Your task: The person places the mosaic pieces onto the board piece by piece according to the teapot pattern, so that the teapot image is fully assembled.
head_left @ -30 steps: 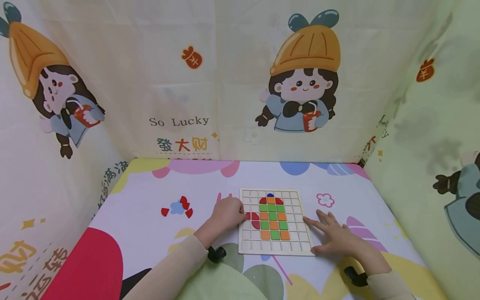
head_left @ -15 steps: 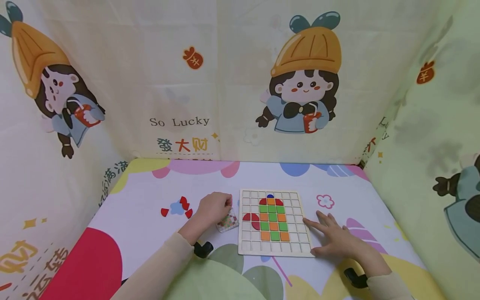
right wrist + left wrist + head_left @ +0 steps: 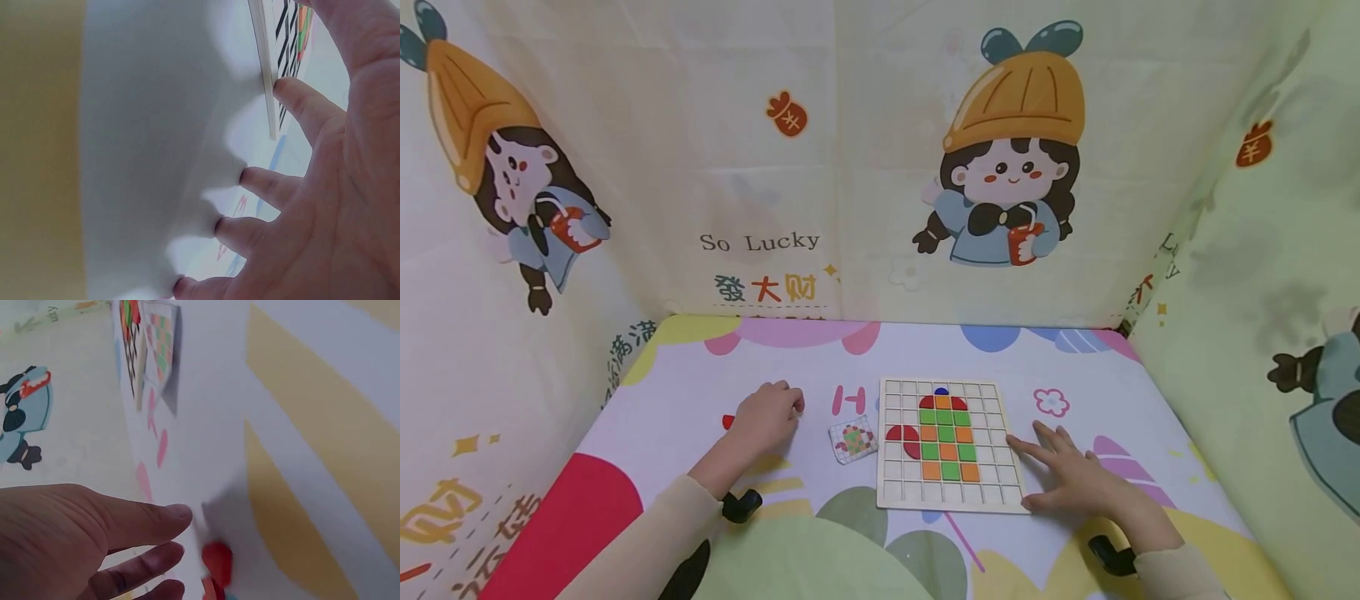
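My left hand (image 3: 769, 421) hovers at the left over the small red pieces and hides most of them in the head view. In the left wrist view its thumb and fingers (image 3: 150, 522) are extended, holding nothing, with red wedge-shaped pieces (image 3: 217, 562) close by. A white gridded board (image 3: 992, 492) carries green and orange squares (image 3: 947, 434) in a block. Red quarter-round pieces (image 3: 903, 442) sit at its left side and top, and a blue round piece (image 3: 941, 391) tops the pattern. Spread fingers of my right hand (image 3: 1071, 471) touch the board's right edge; its other fingertips rest on the table.
A small pattern card (image 3: 853, 440) lies just left of the board. One red piece (image 3: 727, 422) peeks out beside the left hand. The colourfully printed tablecloth (image 3: 925, 354) reaches back to a printed cloth wall (image 3: 865, 167), with further cloth walls on both sides.
My left hand has left the board's left edge and moved left to the red pieces, uncovering the pattern card. Red pieces at the board's left side now show fully. The right hand stays put.
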A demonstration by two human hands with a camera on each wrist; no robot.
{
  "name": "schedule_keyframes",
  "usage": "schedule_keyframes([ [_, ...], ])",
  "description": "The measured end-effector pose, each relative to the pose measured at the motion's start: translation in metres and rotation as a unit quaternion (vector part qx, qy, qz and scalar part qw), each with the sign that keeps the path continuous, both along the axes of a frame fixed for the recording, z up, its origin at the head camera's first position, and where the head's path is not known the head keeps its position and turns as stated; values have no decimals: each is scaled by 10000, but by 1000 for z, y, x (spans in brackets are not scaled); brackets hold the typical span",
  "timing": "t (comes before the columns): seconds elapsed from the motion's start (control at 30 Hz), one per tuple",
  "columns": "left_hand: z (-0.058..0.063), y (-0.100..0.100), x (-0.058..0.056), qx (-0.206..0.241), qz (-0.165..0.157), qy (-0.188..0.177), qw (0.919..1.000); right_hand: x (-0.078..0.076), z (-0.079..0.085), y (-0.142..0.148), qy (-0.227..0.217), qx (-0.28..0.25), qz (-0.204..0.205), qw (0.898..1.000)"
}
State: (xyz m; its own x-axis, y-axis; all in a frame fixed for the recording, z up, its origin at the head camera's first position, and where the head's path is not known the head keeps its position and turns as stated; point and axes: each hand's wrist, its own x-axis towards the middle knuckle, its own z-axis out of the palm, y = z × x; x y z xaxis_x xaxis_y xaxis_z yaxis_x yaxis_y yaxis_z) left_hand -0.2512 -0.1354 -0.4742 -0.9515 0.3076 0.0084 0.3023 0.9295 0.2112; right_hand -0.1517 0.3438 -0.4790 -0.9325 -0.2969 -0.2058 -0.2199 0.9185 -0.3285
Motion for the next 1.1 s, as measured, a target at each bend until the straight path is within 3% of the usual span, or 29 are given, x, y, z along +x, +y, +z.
schedule_keyframes([
  [0.3, -2, -32, 3, 183, 60, -376, 9991, 0, -1, 1, -2, -23, -8, 10000],
  [0.7, 5, -33, 12, 339, -11, -735, 9967, 0, -3, 1, -15, -35, -7, 10000],
  [0.93, 1, -34, 10, 379, -536, -551, 9963, 0, -2, 1, 32, -35, 29, 10000],
  [1.1, 1, -36, 4, 853, -464, -715, 9927, 0, -3, 2, 57, -66, 32, 10000],
])
